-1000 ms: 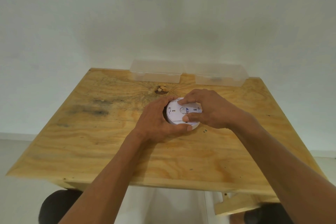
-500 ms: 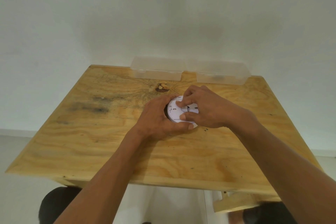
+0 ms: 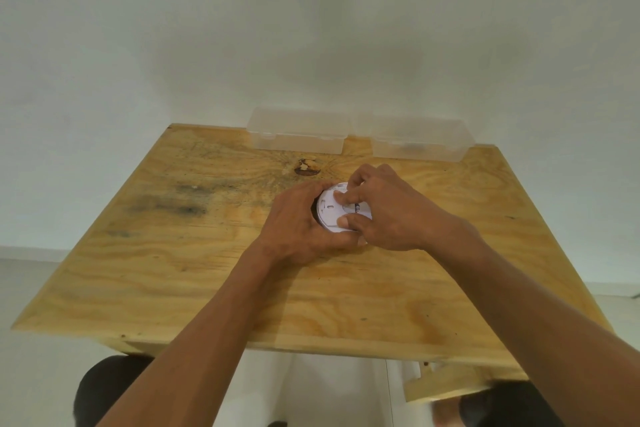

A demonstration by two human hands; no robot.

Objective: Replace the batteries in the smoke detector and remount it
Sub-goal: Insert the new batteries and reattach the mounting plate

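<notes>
A round white smoke detector [image 3: 330, 208] lies on the wooden table [image 3: 214, 274], its flat labelled back facing up. My left hand [image 3: 299, 225] grips its left and near rim, fingers curled round the edge. My right hand [image 3: 384, 206] covers its right half, with the index finger and thumb curled onto the back face. What lies under those fingertips is hidden. No battery shows in the head view.
Two clear plastic boxes stand against the white wall at the table's far edge, one [image 3: 298, 131] left of centre and one [image 3: 417, 140] to the right. A dark knot [image 3: 306, 167] marks the wood just behind the detector.
My right hand's fingers have shifted over the back of the detector, the index finger curling further inward. The left hand keeps the same grip.
</notes>
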